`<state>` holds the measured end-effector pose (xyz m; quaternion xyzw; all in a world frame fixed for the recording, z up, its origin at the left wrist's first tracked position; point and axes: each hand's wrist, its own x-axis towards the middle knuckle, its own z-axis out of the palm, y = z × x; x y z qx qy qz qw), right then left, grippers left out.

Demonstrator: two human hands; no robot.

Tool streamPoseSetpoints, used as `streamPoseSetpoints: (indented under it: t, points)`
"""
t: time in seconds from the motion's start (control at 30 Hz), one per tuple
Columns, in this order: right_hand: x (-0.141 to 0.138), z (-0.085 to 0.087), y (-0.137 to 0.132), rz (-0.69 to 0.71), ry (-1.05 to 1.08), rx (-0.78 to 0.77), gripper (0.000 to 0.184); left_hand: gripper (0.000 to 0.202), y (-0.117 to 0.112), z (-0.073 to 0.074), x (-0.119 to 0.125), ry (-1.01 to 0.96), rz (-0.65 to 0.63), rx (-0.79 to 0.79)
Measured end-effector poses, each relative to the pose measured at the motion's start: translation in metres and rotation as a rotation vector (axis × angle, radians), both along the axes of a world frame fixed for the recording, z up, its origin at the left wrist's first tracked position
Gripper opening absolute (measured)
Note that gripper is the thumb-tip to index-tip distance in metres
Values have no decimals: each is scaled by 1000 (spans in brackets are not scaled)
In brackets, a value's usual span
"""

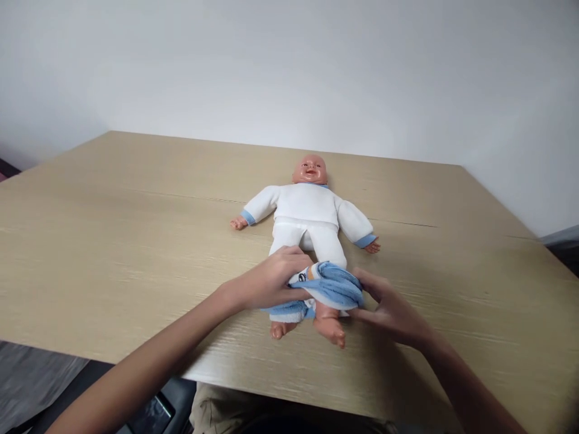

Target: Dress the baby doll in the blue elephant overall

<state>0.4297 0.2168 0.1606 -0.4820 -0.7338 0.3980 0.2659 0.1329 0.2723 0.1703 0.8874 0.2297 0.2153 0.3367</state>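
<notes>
A baby doll (306, 202) in a white cloth body with blue cuffs lies on its back, head away from me. Blue terry pants (337, 286) with a white and orange patch are bunched around its lower legs. The doll's bare feet (330, 330) stick out below the cloth. My left hand (283, 277) grips the fabric from the left, over the doll's leg, its fingertips partly hidden by the cloth. On the other side, my right hand (384, 307) pinches the edge of the bunched pants between thumb and fingers.
The doll rests on a wide light wooden table (136, 253) with a seam across it. A pale wall (271, 72) stands behind. Below the near edge, a dark phone-like object (151, 416) lies beside my beige trousers (217, 410).
</notes>
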Motion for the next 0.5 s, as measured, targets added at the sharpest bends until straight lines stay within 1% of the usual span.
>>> streamPoseSetpoints:
  t: [0.1,0.2,0.27,0.33,0.4,0.5]
  points:
    - [2,2,12,106,-27,37,32,27,1,0,0,36,-15,56]
    - [1,-1,17,148,-34,66,48,45,-2,3,-1,57,24,74]
    - [2,-3,17,129,-56,98,46,55,-3,6,-6,57,52,80]
    - [2,-4,18,83,-60,128,42,59,-1,10,-15,67,84,94]
    - [3,-5,22,53,-40,133,38,58,8,12,-28,89,97,84]
    - [3,-5,37,65,61,96,35,50,26,9,-49,74,70,-33]
